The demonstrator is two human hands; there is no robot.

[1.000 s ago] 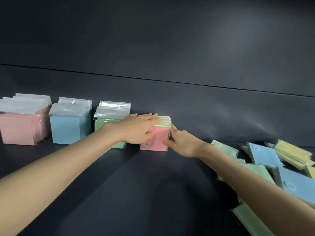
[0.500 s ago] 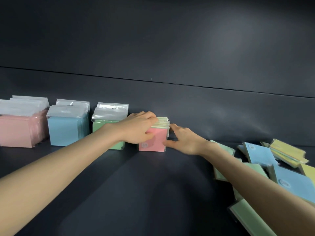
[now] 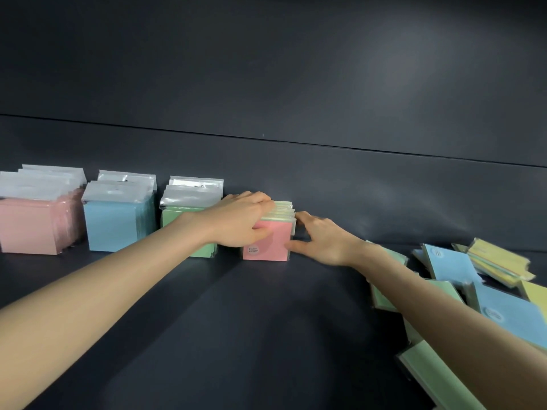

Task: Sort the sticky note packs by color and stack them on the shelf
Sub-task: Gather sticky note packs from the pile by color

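Three sorted rows of sticky note packs stand upright on the dark shelf (image 3: 266, 335): pink (image 3: 32, 229), blue (image 3: 115, 223) and green (image 3: 189, 214). Right of them stands a fourth small row with a pink-faced pack (image 3: 273, 247) in front and pale yellowish packs behind. My left hand (image 3: 239, 221) lies over the top and front of this row, fingers curled over its upper edge. My right hand (image 3: 322, 239) touches the row's right side with thumb and fingers spread.
A loose heap of unsorted packs lies at the right: blue (image 3: 450, 263), yellow (image 3: 497, 261) and green (image 3: 438, 380). The dark back wall (image 3: 296, 84) rises directly behind the rows.
Both hands stay at the fourth row with only small shifts. My right hand's fingers have moved slightly closer against the row's side.
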